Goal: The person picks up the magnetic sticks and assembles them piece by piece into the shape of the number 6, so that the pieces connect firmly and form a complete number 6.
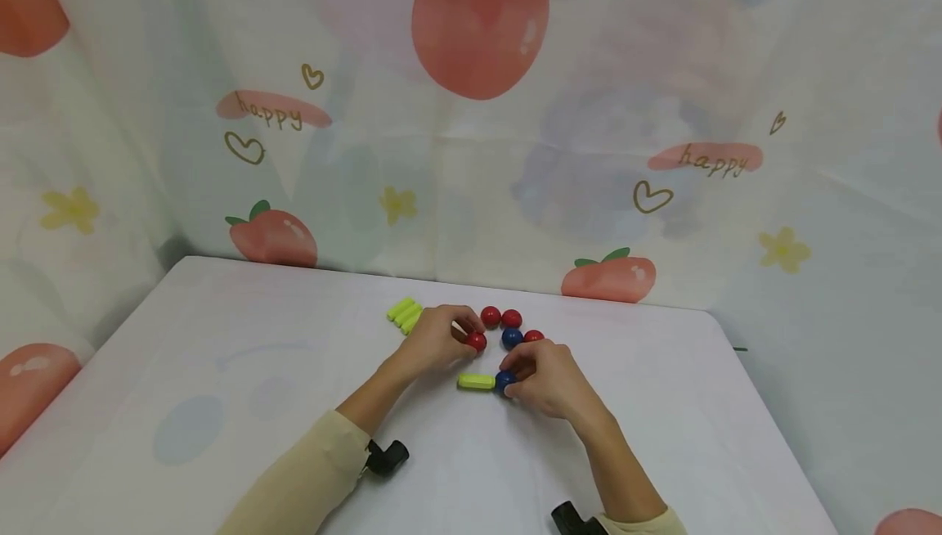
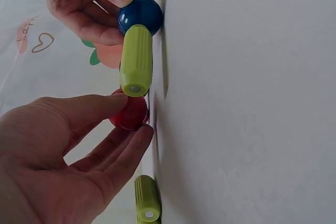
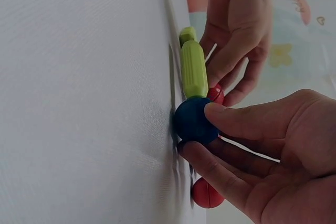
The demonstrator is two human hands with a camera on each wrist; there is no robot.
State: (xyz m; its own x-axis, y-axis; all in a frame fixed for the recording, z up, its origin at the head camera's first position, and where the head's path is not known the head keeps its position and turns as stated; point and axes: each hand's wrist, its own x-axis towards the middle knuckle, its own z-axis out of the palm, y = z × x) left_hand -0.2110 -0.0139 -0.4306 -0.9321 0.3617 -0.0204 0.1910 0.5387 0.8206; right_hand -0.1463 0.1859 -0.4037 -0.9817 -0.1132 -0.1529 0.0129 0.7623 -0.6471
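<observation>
My right hand [image 1: 548, 379] pinches a blue ball [image 3: 195, 120] between thumb and fingers, low over the white table. A yellow-green ribbed rod [image 1: 476, 382] touches that ball end-on and points left; its near tip shows a small metallic dot in the left wrist view. Farther back, my left hand [image 1: 436, 340] grips a red ball [image 1: 477, 343] with thumb and fingertips. In the left wrist view the left hand [image 2: 68, 156] partly covers this red ball [image 2: 130, 115]. Just behind the right hand sit another blue ball [image 1: 512, 339] and a partly hidden red ball [image 1: 534, 336].
Two more red balls, one of them this red ball [image 1: 491, 316], lie toward the back edge. Several yellow-green rods [image 1: 403, 312] lie side by side left of them, partly behind the left hand. The white table [image 1: 294, 396] meets a printed cloth [image 1: 471, 175] at the back.
</observation>
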